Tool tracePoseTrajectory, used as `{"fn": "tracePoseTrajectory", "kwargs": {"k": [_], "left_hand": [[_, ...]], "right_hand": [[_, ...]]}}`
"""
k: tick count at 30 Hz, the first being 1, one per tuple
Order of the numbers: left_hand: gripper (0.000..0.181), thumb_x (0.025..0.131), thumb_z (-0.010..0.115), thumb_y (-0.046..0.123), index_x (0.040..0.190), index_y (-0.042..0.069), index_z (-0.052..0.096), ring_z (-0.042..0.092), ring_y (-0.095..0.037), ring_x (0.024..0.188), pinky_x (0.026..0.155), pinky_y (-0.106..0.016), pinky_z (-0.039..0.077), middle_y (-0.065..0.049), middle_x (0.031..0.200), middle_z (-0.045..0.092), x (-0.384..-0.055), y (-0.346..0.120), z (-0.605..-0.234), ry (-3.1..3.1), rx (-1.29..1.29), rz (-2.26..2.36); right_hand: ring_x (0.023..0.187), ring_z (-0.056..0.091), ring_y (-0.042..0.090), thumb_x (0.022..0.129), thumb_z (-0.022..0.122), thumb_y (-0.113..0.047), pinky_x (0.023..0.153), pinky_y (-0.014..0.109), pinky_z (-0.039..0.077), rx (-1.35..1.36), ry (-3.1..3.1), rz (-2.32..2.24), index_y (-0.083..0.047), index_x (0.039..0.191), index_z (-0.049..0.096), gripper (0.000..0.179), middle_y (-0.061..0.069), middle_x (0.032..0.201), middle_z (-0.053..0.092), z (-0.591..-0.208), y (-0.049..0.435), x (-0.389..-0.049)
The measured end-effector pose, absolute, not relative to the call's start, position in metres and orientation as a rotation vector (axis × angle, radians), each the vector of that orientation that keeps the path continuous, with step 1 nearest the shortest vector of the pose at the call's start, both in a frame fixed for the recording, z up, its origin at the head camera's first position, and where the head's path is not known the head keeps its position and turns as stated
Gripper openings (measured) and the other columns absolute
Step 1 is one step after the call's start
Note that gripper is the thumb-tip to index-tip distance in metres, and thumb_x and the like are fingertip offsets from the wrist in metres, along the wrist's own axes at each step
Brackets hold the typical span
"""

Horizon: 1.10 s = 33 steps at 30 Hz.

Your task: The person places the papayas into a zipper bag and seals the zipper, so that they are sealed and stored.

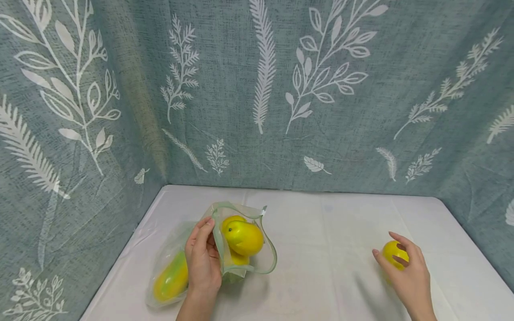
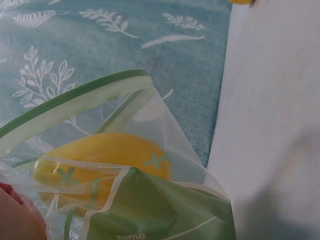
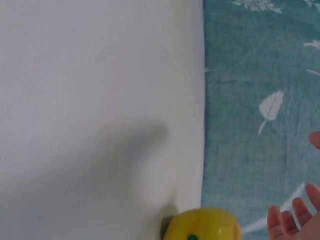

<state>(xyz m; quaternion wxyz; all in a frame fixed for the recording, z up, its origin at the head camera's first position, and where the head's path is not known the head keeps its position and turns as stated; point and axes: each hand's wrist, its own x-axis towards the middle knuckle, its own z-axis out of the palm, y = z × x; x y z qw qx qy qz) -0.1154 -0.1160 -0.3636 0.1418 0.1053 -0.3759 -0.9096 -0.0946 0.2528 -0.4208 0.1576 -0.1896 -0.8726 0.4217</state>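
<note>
Nearer the left edge of the tabletop (image 1: 313, 285), the left hand (image 1: 204, 263) grips the bag (image 2: 150, 207) at its rim; should this grip loosen, the mouth may fold and the fruits (image 1: 246, 238) inside could spill. Nearer the right edge, the right hand (image 1: 414, 276) is spread around the loose fruit (image 1: 389, 250), perhaps without contact; a one-sided push might roll it away.

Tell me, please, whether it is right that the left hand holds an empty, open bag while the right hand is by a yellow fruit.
The open bag in the left hand is not empty: the head view shows yellow fruit inside it.
</note>
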Motion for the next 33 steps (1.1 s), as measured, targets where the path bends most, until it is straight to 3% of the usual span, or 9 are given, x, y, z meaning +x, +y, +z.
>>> {"fn": "tracePoseTrajectory", "kwargs": {"k": [2, 13, 15, 22, 27, 33], "left_hand": [[0.008, 0.097, 0.059, 0.011, 0.095, 0.008, 0.066, 0.059, -0.008, 0.068, 0.068, -0.019, 0.052, -0.001, 0.081, 0.065, -0.115, -0.116, -0.364, -1.082, 0.302, -2.627], [0.008, 0.097, 0.059, 0.011, 0.094, 0.008, 0.066, 0.059, -0.008, 0.069, 0.069, -0.018, 0.052, 0.000, 0.081, 0.064, -0.115, -0.116, -0.363, -1.079, 0.324, -2.629], [0.008, 0.097, 0.059, 0.011, 0.094, 0.008, 0.066, 0.059, -0.008, 0.069, 0.069, -0.018, 0.052, 0.000, 0.082, 0.064, -0.115, -0.115, -0.363, -1.083, 0.327, -2.626], [0.007, 0.097, 0.060, 0.012, 0.094, 0.009, 0.066, 0.058, -0.008, 0.070, 0.070, -0.018, 0.052, 0.000, 0.082, 0.064, -0.115, -0.115, -0.363, -1.109, 0.356, -2.616], [0.008, 0.097, 0.059, 0.012, 0.095, 0.009, 0.066, 0.058, -0.008, 0.069, 0.069, -0.018, 0.052, 0.000, 0.082, 0.064, -0.115, -0.116, -0.363, -1.113, 0.337, -2.612], [0.008, 0.097, 0.058, 0.011, 0.095, 0.008, 0.066, 0.058, -0.008, 0.068, 0.068, -0.018, 0.052, 0.000, 0.081, 0.064, -0.114, -0.116, -0.364, -1.098, 0.296, -2.624]], "right_hand": [[0.123, 0.040, 0.033, 0.087, 0.075, -0.028, 0.098, 0.053, 0.043, -0.565, -2.502, 1.205, -0.010, 0.141, 0.047, 0.064, 0.015, 0.141, 0.041, -0.422, 0.256, -0.094], [0.123, 0.033, 0.037, 0.087, 0.073, -0.022, 0.095, 0.052, 0.040, -0.595, -2.492, 1.104, -0.004, 0.139, 0.047, 0.061, 0.022, 0.141, 0.038, -0.429, 0.272, -0.090], [0.123, 0.030, 0.041, 0.086, 0.074, -0.021, 0.091, 0.051, 0.035, -0.578, -2.502, 1.058, -0.002, 0.139, 0.045, 0.063, 0.025, 0.142, 0.036, -0.431, 0.277, -0.090], [0.131, 0.011, 0.053, 0.082, 0.075, -0.020, 0.100, 0.066, 0.018, -0.629, -2.629, 1.052, 0.006, 0.144, 0.028, 0.082, 0.035, 0.147, 0.017, -0.437, 0.290, -0.092], [0.128, 0.012, 0.060, 0.080, 0.076, -0.023, 0.101, 0.070, 0.019, -0.671, -2.740, 1.061, 0.012, 0.146, 0.016, 0.096, 0.042, 0.144, 0.011, -0.445, 0.297, -0.096], [0.124, 0.022, 0.057, 0.081, 0.075, -0.026, 0.099, 0.070, 0.027, -0.692, -2.795, 1.077, 0.014, 0.147, 0.008, 0.103, 0.044, 0.142, 0.009, -0.452, 0.299, -0.098]]}}
